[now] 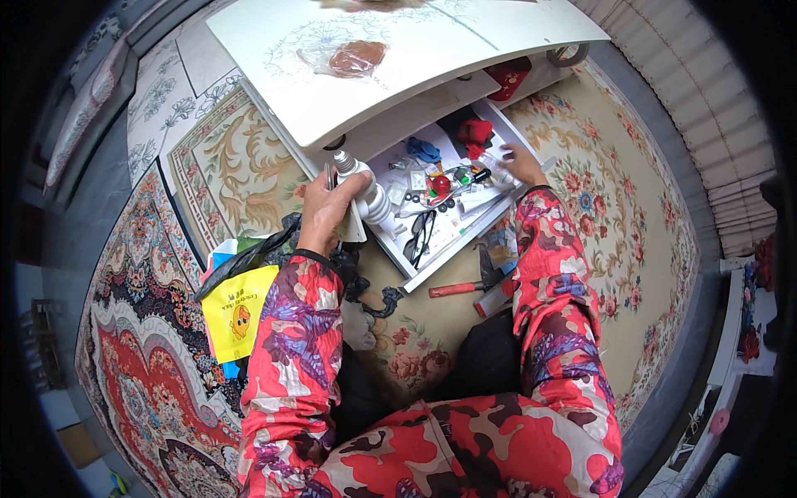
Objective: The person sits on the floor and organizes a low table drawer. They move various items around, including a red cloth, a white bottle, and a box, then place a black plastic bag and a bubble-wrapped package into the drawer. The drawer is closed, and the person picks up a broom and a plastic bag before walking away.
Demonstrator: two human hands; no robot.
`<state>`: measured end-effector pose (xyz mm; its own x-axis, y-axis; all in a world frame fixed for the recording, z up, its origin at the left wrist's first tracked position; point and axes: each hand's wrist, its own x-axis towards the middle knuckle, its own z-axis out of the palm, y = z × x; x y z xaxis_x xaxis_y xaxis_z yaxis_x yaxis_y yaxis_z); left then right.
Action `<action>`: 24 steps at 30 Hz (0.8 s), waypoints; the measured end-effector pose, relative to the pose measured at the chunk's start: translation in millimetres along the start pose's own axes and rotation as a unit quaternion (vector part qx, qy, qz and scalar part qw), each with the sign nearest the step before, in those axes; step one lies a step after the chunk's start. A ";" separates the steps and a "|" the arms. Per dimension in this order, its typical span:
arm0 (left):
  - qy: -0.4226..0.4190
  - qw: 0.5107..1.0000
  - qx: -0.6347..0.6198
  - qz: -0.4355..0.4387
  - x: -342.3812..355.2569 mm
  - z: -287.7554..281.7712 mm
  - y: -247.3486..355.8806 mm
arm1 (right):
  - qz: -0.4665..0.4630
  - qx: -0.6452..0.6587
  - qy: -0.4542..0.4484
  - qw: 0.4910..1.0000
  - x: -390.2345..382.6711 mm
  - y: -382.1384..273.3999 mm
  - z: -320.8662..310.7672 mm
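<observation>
My left hand (328, 207) is closed around a white spiral light bulb (376, 202) with a screw base, held over the left side of the open drawer (432, 275). A flat pale piece (353, 226) is also in that grip, partly hidden by the fingers. My right hand (523, 164) is inside the drawer's right side, fingers curled at a clear plastic piece (498, 176). Between the hands lie a red ball (440, 185), dark-framed glasses (420, 238), a blue crumpled item (423, 149), a red cloth-like bundle (475, 137) and several small parts.
The white table (274, 75) above the drawer carries a brown item in clear wrap (357, 60). A hammer (457, 289) lies on the patterned carpet (407, 349) before the drawer. Black plastic bags (274, 245) and a yellow packet (239, 315) are beside my left forearm.
</observation>
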<state>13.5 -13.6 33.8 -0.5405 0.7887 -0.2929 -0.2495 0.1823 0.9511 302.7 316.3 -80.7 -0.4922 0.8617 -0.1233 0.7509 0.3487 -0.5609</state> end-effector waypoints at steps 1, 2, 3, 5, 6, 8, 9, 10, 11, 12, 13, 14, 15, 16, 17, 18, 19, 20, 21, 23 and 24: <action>0.002 1.000 0.003 -0.001 0.0 0.8 0.1 | 0.009 -0.075 -0.081 0.994 -7.2 -1.1 4.4; 0.000 1.000 0.005 0.002 0.1 1.4 0.2 | 0.009 -0.135 -0.143 0.980 -13.1 -4.0 6.9; -0.002 1.000 0.003 0.002 0.3 1.9 0.2 | 0.039 -0.212 -0.206 0.954 -18.9 -9.0 12.2; -0.010 1.000 -0.004 0.007 1.1 2.7 -0.3 | 0.057 -0.306 -0.264 0.913 -27.0 -21.0 19.1; -0.014 1.000 -0.008 0.006 1.6 3.0 -0.7 | 0.044 -0.326 -0.259 0.908 -29.5 -26.9 20.4; -0.018 1.000 -0.014 -0.003 2.5 3.0 -1.9 | 0.014 -0.419 -0.191 0.888 -36.4 -37.8 30.7; -0.014 1.000 -0.007 0.003 3.0 2.9 -2.6 | 0.004 -0.420 -0.150 0.895 -37.7 -41.9 32.0; -0.012 1.000 0.000 0.007 3.6 2.5 -2.8 | -0.013 -0.424 -0.097 0.900 -37.4 -45.3 31.6; -0.008 1.000 0.007 0.012 3.8 1.8 -3.2 | -0.021 -0.421 -0.067 0.904 -37.2 -48.5 32.3; -0.005 1.000 -0.001 0.010 4.1 1.3 -3.5 | -0.049 -0.402 -0.002 0.914 -35.8 -49.3 26.7; -0.004 1.000 -0.011 0.007 4.5 0.6 -3.7 | -0.064 -0.376 0.073 0.922 -32.8 -50.0 20.4; -0.004 1.000 -0.024 0.005 4.6 0.7 -4.5 | -0.091 -0.357 0.165 0.915 -30.9 -50.4 15.7; -0.006 1.000 -0.021 0.003 5.0 0.8 -5.0 | -0.106 -0.344 0.265 0.895 -29.3 -50.2 10.7; -0.009 1.000 -0.020 0.001 5.6 0.7 -5.2 | -0.107 -0.312 0.304 0.894 -28.2 -49.6 6.4; -0.012 1.000 -0.020 0.002 5.9 0.8 -5.5 | -0.110 -0.281 0.349 0.887 -27.2 -48.4 1.7; -0.013 1.000 -0.018 0.000 6.3 1.2 -5.5 | -0.132 -0.247 0.410 0.868 -27.7 -47.1 -0.2; -0.015 1.000 -0.017 0.000 6.7 1.5 -5.7 | -0.093 -0.219 0.391 0.889 -28.1 -45.0 -1.9; -0.016 1.000 -0.018 0.000 7.1 2.0 -5.8 | -0.074 -0.189 0.388 0.899 -27.9 -42.3 -4.1; -0.015 1.000 -0.017 0.000 7.4 2.1 -6.0 | -0.057 -0.161 0.378 0.910 -28.2 -39.4 -3.7; -0.011 1.000 -0.016 0.001 7.7 2.3 -6.7 | -0.066 -0.136 0.380 0.913 -24.9 -32.6 -5.5; -0.010 1.000 -0.014 0.001 8.0 2.2 -7.0 | -0.063 -0.121 0.372 0.918 -21.9 -29.6 -5.7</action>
<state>12.6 -7.2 25.0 -0.5253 0.8003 -0.2892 -0.2716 0.1644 0.9483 293.7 289.2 -56.8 -0.2128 0.7908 0.5738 0.8290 0.4570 -0.3224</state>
